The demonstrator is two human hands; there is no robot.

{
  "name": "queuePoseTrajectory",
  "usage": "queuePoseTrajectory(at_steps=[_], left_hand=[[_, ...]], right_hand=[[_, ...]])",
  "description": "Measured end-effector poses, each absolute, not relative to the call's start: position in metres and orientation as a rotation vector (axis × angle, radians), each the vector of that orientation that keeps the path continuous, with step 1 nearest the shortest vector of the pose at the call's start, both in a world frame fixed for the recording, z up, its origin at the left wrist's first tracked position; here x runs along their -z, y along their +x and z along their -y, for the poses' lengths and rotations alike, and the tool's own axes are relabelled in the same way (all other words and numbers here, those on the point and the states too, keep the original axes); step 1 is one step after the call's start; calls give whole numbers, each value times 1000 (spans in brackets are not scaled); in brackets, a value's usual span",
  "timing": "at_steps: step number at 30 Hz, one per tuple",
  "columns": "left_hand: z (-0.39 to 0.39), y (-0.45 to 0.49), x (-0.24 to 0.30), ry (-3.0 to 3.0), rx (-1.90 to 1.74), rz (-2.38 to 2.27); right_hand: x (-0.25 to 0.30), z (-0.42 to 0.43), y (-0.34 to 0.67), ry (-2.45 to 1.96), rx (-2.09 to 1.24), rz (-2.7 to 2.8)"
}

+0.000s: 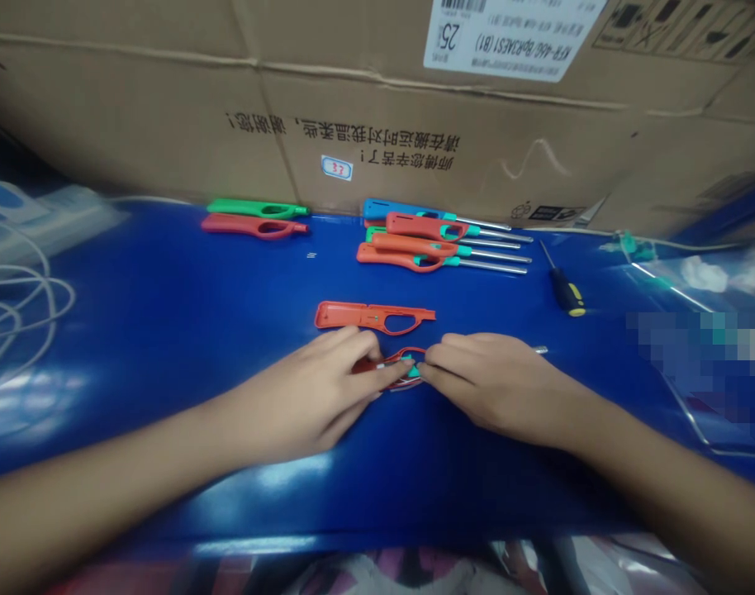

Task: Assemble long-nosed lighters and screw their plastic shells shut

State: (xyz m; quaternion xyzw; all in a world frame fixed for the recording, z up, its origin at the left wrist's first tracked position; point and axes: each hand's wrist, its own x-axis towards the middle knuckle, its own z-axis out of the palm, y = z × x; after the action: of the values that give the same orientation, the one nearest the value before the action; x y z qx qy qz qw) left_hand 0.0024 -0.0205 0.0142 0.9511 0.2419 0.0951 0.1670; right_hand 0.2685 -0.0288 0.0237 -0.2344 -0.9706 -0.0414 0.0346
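Note:
A red-orange half shell of a stick lighter (405,354) lies between my hands, low over the blue table. My left hand (334,384) is closed on its handle end, with the index finger stretched to the teal trigger (413,368) in the grip loop. My right hand (489,376) pinches the front end beside that trigger, and its fingers hide most of that end. A metal tube tip (540,349) shows past the right knuckles. Just beyond my hands rests another orange shell half (377,317), its hollow inside facing up.
Several assembled stick lighters (427,240) are piled at the back. Left of them lie a green shell (247,207), a red shell (247,226) and small metal pins (311,255). A screwdriver (563,285) is at right. A cardboard box (328,99) walls the table's back; white cable (24,306) coils at left.

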Motion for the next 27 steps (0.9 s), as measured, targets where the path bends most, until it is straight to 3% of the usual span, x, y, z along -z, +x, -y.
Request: queuePoseTrajectory(at_steps=[27], left_hand=[[20,1,-12,2836,-237,-714]], right_hand=[[-29,29,273,-715,-16,2867]])
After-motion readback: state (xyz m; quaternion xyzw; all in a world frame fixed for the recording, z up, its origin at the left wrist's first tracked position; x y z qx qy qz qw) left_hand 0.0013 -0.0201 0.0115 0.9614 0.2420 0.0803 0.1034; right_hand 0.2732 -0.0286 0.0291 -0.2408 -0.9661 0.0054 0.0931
